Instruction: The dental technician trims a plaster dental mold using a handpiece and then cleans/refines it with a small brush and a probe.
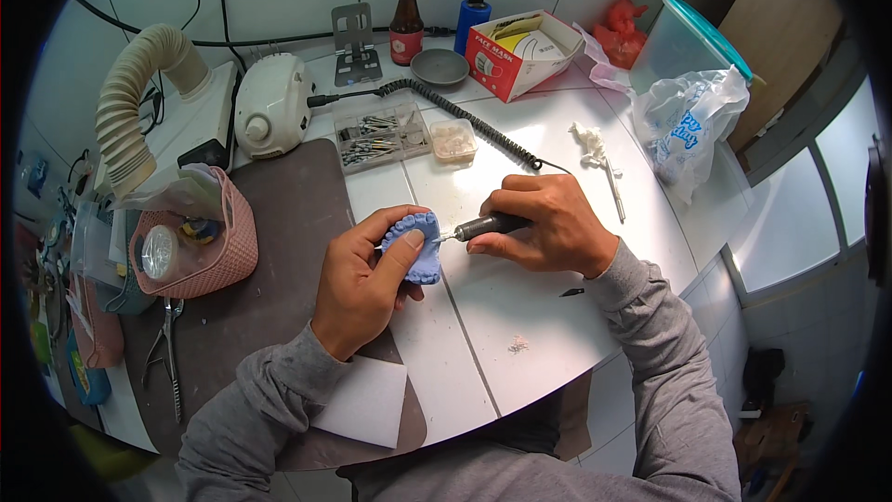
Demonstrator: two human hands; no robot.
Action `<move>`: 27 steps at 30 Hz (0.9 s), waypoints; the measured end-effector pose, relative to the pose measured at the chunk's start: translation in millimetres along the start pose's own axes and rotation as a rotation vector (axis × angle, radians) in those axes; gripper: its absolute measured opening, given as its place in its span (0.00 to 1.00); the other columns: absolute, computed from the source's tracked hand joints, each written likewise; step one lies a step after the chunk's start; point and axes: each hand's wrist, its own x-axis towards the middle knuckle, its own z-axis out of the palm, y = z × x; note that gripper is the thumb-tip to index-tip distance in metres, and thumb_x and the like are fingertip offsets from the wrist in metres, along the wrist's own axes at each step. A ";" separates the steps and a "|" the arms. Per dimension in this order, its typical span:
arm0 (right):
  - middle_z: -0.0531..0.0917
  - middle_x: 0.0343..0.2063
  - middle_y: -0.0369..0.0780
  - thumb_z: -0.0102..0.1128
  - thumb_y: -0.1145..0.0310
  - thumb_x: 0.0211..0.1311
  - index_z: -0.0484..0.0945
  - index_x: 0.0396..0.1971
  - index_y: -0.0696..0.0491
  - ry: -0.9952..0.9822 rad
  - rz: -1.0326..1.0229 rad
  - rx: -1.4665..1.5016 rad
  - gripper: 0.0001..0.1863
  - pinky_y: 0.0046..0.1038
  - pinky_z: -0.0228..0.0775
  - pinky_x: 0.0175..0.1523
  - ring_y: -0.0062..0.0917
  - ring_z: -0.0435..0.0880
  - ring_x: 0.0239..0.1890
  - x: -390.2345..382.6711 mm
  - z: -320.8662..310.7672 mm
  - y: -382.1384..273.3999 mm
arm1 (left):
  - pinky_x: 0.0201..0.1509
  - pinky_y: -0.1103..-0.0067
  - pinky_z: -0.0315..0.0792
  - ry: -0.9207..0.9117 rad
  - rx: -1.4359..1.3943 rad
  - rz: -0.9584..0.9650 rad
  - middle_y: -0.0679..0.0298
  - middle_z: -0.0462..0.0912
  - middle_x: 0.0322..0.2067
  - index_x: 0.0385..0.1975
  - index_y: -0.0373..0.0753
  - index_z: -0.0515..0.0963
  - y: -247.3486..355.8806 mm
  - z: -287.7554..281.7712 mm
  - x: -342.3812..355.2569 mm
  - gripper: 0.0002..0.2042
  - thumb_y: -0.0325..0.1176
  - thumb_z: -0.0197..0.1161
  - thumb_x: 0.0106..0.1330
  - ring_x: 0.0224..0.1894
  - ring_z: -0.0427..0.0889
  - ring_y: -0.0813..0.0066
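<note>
Grinding is the step in hand, by the look of the head view: left hand [358, 284] wraps a blue dental cast [415, 244] at mid-table, thumb on top, while right hand [548, 223] pinches a dark rotary handpiece [488, 225], its tip at the cast's right edge. Next calls for steady pressure. The cast is horseshoe-shaped, matte, with moulded teeth.
</note>
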 end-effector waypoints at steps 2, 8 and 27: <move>0.84 0.23 0.37 0.81 0.36 0.64 0.90 0.31 0.51 -0.003 -0.006 -0.016 0.29 0.36 0.71 0.26 0.33 0.83 0.20 0.1 0.0 0.2 | 0.24 0.87 0.74 0.005 0.004 -0.008 0.66 0.87 0.33 0.65 0.33 0.83 0.2 0.0 0.0 0.18 0.37 0.64 0.86 0.25 0.85 0.84; 0.84 0.23 0.37 0.81 0.37 0.64 0.90 0.30 0.51 0.050 -0.013 0.026 0.28 0.36 0.72 0.26 0.34 0.84 0.20 0.0 0.2 0.5 | 0.24 0.88 0.72 -0.018 0.019 0.015 0.67 0.86 0.33 0.65 0.32 0.82 -0.8 1.0 -0.8 0.17 0.35 0.63 0.86 0.24 0.82 0.85; 0.84 0.21 0.37 0.80 0.37 0.66 0.88 0.28 0.51 0.031 -0.008 -0.067 0.28 0.35 0.69 0.24 0.32 0.82 0.17 -1.3 3.7 -6.6 | 0.26 0.87 0.73 0.076 0.086 0.074 0.68 0.86 0.34 0.67 0.33 0.82 -0.5 4.5 -1.6 0.16 0.34 0.63 0.86 0.27 0.83 0.86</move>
